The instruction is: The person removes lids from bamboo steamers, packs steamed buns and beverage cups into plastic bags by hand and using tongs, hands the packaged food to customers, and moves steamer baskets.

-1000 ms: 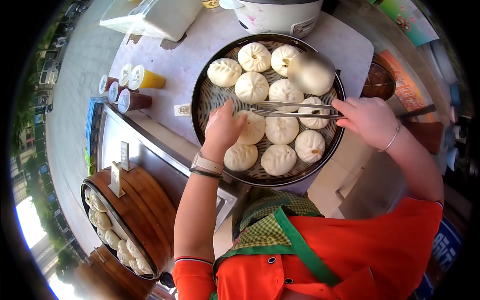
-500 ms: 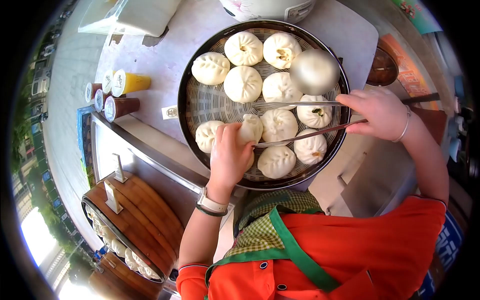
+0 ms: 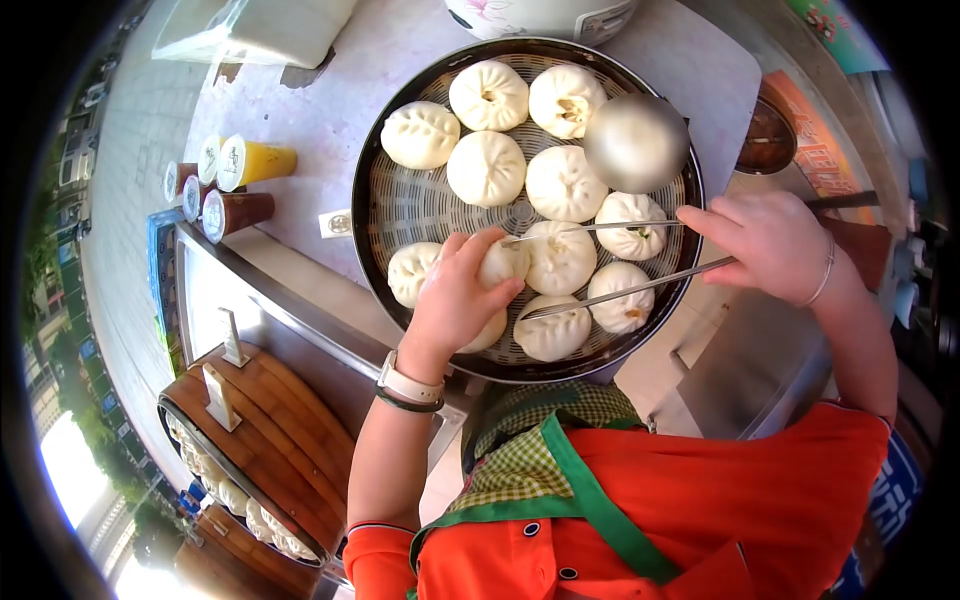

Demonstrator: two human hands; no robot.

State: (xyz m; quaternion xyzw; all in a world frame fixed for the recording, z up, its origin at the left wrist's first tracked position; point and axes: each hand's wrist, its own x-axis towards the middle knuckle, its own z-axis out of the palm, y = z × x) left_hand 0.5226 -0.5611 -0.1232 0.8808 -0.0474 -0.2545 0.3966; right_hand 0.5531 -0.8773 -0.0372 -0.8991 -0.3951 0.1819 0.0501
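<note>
A round steamer tray (image 3: 400,212) with a dark rim and woven liner holds several pleated white buns. My left hand (image 3: 455,292) is curled around a steamed bun (image 3: 506,262) at the tray's near left and partly hides the buns beside it. My right hand (image 3: 768,243), at the tray's right edge, grips long metal tongs (image 3: 640,287). The tongs' arms are spread. The upper one ends by the held bun, and the lower one lies across the near bun (image 3: 553,330). A blurred patch hides part of the tray's upper right.
Several sealed drink cups (image 3: 238,212) stand left of the tray. A white appliance (image 3: 540,18) is at the back, with a translucent container (image 3: 255,35) at upper left. A lidded wooden steamer (image 3: 275,420) with buns sits lower left. A dark round pot (image 3: 767,135) is at right.
The tongs' arms have spread wider, the lower one moving nearer to me. My left hand has closed further over the bun, which sits lower and less upright.
</note>
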